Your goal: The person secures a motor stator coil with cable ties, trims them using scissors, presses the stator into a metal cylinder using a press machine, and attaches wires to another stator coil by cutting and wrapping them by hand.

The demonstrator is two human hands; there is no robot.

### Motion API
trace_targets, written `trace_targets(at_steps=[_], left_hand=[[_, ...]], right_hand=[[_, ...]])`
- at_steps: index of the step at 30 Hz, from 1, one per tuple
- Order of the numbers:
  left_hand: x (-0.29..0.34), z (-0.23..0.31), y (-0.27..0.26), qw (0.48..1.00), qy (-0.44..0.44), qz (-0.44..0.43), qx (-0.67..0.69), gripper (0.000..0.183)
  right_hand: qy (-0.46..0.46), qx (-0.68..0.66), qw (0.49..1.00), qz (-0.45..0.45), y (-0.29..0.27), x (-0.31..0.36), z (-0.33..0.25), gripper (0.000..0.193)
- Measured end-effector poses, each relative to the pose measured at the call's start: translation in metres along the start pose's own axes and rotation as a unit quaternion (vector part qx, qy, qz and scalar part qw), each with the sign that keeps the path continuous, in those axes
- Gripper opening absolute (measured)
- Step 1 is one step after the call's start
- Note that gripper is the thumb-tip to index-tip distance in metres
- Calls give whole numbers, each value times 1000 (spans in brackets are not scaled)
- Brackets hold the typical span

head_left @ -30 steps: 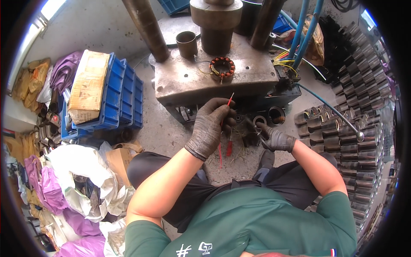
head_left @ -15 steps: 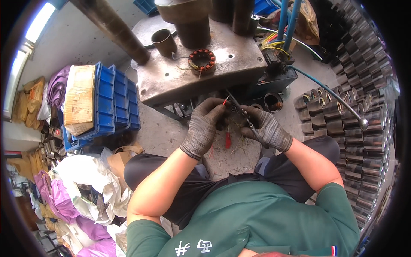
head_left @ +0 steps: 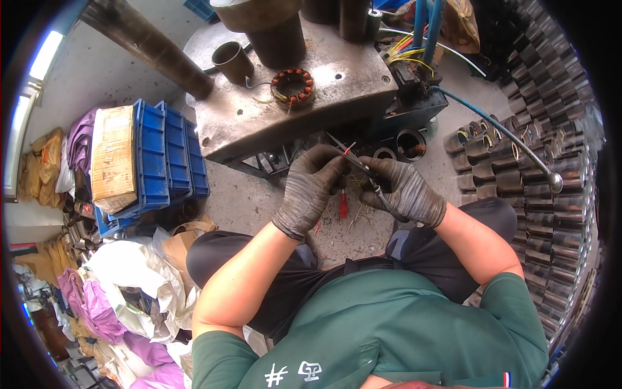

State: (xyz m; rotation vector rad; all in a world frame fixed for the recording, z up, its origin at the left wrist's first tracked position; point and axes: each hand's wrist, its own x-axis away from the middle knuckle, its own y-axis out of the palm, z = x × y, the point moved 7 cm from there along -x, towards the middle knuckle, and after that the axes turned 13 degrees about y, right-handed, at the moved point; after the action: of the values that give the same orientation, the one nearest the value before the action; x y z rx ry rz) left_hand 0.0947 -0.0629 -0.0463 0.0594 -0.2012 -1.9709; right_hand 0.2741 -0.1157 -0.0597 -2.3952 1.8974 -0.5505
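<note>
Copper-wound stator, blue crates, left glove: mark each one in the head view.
Copper-wound stator [head_left: 292,86]: head view, on its ring of orange coils.
Blue crates [head_left: 163,162]: head view, on the ribbed side wall.
Left hand [head_left: 312,185]: head view, on the back of the grey glove.

Big steel press plate [head_left: 337,97] has a copper-wound stator [head_left: 293,86] and a short metal sleeve [head_left: 232,61] sitting on it. Concrete floor [head_left: 259,194] carries stacked blue crates [head_left: 165,162], rows of metal cylinders [head_left: 544,188], crumpled bags [head_left: 123,272].

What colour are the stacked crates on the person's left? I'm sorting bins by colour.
Blue: the stacked crates show plainly in the head view, with a tan cardboard box lying on them.
</note>
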Motion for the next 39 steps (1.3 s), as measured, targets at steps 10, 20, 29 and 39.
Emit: trace_targets(at_steps=[10, 20, 29, 39], left_hand=[[-4, 8, 3, 1000, -1, 8, 16, 14], [-8, 10, -3, 996, 54, 66, 26, 14], [-5, 21, 3, 999, 26, 27, 18, 14], [-11, 23, 3, 997, 74, 0, -1, 14]], right_hand=[[-106, 227, 954, 165, -16, 5, -22, 62], [-103, 163, 971, 144, -5, 1, -22, 64], [-124, 248, 948, 155, -15, 8, -29, 69], [131, -137, 975, -117, 11, 14, -22, 58]])
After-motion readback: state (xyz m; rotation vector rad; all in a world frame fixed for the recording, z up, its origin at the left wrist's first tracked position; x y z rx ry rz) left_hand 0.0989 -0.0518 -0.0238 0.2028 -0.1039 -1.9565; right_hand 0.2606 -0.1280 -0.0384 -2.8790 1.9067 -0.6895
